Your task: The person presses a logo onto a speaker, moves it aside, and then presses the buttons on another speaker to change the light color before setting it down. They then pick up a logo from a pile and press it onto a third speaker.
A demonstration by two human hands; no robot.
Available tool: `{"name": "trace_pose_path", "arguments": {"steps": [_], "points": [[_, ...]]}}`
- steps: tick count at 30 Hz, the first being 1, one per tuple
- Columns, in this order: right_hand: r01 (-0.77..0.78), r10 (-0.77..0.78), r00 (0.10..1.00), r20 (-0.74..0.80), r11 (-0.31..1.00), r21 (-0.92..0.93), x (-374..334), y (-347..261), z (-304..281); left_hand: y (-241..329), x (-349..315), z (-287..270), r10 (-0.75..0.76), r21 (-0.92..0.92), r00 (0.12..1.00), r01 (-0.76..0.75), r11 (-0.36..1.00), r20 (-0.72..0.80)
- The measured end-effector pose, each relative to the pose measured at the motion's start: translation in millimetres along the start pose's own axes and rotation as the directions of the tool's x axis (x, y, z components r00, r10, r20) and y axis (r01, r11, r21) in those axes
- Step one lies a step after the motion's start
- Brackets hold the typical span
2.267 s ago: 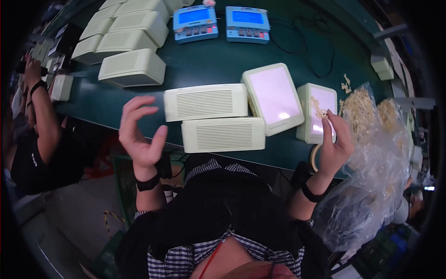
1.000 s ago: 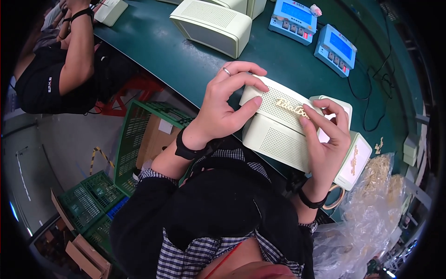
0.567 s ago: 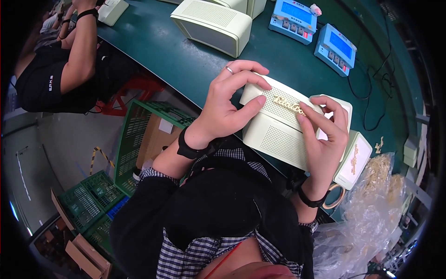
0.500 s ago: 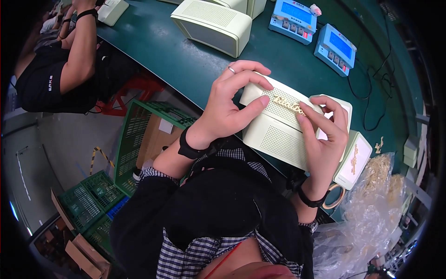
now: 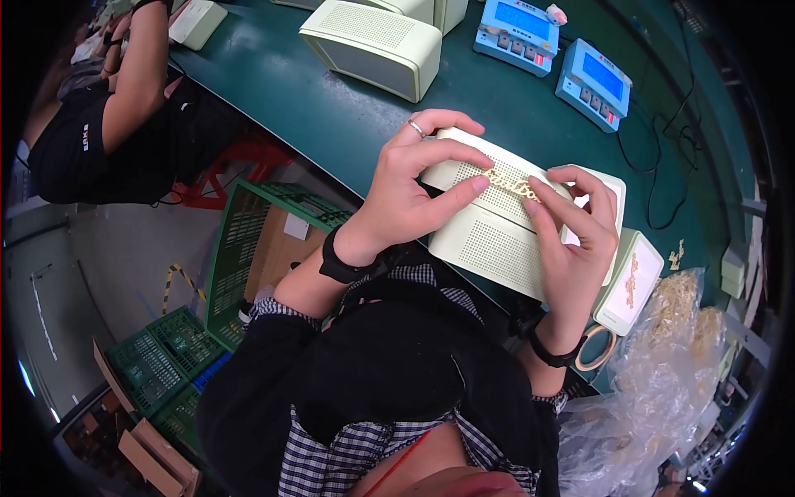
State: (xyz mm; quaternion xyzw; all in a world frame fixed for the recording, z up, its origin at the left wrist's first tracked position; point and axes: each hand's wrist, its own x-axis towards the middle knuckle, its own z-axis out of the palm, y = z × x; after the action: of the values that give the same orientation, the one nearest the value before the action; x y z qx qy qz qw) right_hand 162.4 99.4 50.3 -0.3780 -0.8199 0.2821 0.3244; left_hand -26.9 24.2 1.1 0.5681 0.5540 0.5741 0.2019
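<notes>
A thin gold script-lettering piece [image 5: 508, 185] spans the space between my hands. My left hand [image 5: 406, 190] pinches its left end between thumb and forefinger. On the right end, my right hand [image 5: 577, 228] has thumb and fingers closed. Directly below the lettering lies a cream housing with a dotted grille [image 5: 454, 170]; whether the piece touches it I cannot tell. A second cream housing [image 5: 489, 253], also with a dotted grille, lies against its near side. Beyond my right hand, a white panel partly shows behind the fingers.
A cream unit [image 5: 621, 286] with gold lettering stands right, by a tape roll [image 5: 595, 348] and a plastic bag [image 5: 654, 389] of gold pieces. Two blue devices [image 5: 517, 31] with screens and cables sit behind. More cream housings [image 5: 373, 54] stand at the back. Green crates [image 5: 228, 248] and another person's arm [image 5: 141, 91] are left.
The lettering piece has tilted and shifted slightly left between my fingers, its lettering now facing up more clearly. Both hands keep their pinch. The view has shifted a little.
</notes>
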Motion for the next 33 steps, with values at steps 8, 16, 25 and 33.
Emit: {"name": "trace_pose_path", "arguments": {"steps": [8, 16, 25, 33], "points": [[0.02, -0.02, 1.0, 0.005, 1.0, -0.008, 1.2, 1.5, 0.5, -1.9, -0.5, 2.3, 0.0, -0.045, 1.0, -0.001, 0.999, -0.024], [0.045, -0.045, 0.999, 0.003, 0.999, -0.027, 1.4, 2.5, 0.9, -2.6, -0.6, 1.7, -0.01, -0.061, 1.0, 0.009, 0.998, -0.013], [0.041, -0.041, 0.999, 0.018, 0.999, -0.027, 2.2, 3.2, -0.8, -2.0, 0.7, 1.0, -0.025, -0.067, 1.0, 0.024, 0.997, -0.017], [-0.2, 0.166, 0.963, 0.213, 0.968, 0.151, 14.0, 2.8, -4.0, -0.5, 5.8, 5.9, -0.142, -0.19, 0.978, 0.113, 0.975, -0.15]]}}
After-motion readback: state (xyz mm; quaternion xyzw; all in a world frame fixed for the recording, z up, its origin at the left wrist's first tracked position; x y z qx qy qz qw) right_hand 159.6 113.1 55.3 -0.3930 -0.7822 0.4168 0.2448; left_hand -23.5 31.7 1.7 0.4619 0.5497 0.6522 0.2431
